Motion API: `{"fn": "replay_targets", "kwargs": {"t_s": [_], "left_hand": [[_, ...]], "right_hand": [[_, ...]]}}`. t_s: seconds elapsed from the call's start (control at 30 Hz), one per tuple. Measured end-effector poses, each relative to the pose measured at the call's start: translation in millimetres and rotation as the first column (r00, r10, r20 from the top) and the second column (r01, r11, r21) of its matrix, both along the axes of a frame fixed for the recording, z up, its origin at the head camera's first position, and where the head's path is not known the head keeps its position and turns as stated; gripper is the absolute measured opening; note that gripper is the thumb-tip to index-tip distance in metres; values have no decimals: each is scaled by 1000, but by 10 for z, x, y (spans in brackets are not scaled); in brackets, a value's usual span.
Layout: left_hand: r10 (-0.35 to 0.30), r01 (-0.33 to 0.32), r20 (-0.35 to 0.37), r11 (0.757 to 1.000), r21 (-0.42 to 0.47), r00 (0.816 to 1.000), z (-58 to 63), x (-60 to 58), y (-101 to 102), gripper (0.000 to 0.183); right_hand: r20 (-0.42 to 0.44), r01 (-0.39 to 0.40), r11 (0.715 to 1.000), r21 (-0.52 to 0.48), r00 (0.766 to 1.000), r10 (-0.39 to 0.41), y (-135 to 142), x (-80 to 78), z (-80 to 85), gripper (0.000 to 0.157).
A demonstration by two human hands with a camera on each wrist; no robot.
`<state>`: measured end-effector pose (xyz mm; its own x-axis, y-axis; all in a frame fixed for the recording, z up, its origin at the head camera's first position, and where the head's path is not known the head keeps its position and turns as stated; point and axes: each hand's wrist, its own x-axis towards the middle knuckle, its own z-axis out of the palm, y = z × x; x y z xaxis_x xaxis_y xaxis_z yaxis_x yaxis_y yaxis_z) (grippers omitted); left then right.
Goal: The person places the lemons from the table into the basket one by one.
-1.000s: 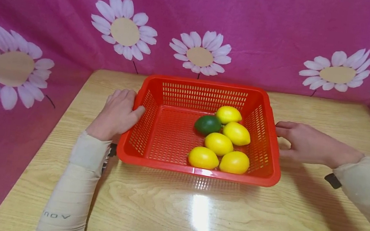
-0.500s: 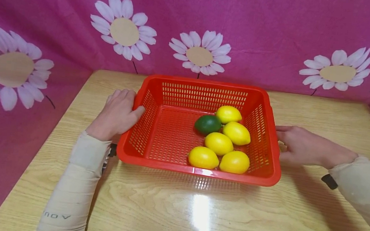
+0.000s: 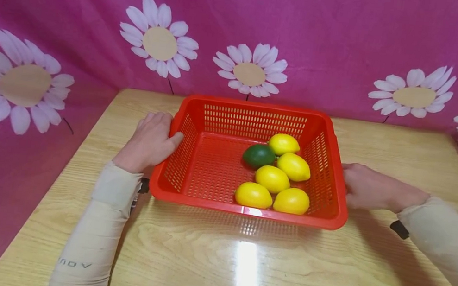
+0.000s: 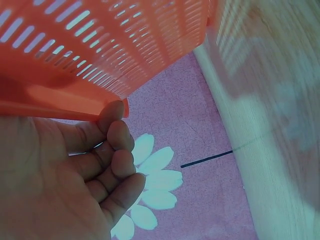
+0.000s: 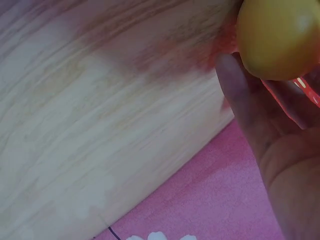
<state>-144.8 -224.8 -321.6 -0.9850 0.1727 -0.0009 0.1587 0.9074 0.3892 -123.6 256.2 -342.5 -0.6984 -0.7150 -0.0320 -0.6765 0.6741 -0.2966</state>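
Note:
A red plastic basket [image 3: 214, 204] stands on the table, with several yellow lemons [image 3: 272, 179] and one dark green, lemon-shaped fruit [image 3: 259, 156] in its right half. My left hand [image 3: 149, 141] holds the basket's left rim, thumb over the top; the left wrist view shows the curled fingers [image 4: 120, 135] under the rim [image 4: 60, 111]. Low outside the right wall is my right hand [image 3: 368, 188], its fingertips hidden by the basket in the head view. In the right wrist view, its thumb and fingers are around a yellow lemon [image 5: 280, 37], seen partly.
The wooden table [image 3: 183, 259] carries the basket near its back edge. Behind and to the left hangs a magenta cloth [image 3: 327, 41] printed with white daisies. Bare tabletop [image 3: 412, 157] shows right of the basket.
My right hand has moved left and slightly down, its fingers and thumb passing out of sight behind the basket's right wall. My left hand keeps its hold. The head view has shifted slightly.

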Motion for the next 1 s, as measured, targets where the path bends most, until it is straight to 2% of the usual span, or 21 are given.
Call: {"fn": "replay_targets", "kwargs": {"t_s": [0.1,0.2,0.3,0.5,0.67,0.77,0.87,1.0], "left_hand": [[0,0,0,1000,-2,1000,-14,-9,8,38],[2,-2,-1,1000,0,1000,-14,-10,13,38],[3,-3,-3,1000,3,1000,-9,-8,14,37],[6,-6,-5,1000,10,1000,-3,1,8,35],[7,-6,-11,1000,13,1000,-7,3,3,33],[6,-6,-15,1000,13,1000,-11,4,2,33],[6,-5,-17,1000,9,1000,-11,7,3,32],[1,-1,-14,1000,2,1000,-6,12,6,32]], "right_hand": [[-40,-38,999,-28,998,37,13,-2,-45,29],[-37,-46,998,-49,998,44,20,-2,-62,29],[-19,-28,999,-43,999,27,23,3,-55,28],[-82,13,1000,26,997,-11,25,-4,11,25],[-43,74,995,61,997,-71,36,-3,83,39],[-31,85,994,69,996,-83,44,-6,101,48],[-36,84,995,59,996,-82,57,-9,113,51],[-69,65,997,33,996,-62,78,-9,118,43]]}}
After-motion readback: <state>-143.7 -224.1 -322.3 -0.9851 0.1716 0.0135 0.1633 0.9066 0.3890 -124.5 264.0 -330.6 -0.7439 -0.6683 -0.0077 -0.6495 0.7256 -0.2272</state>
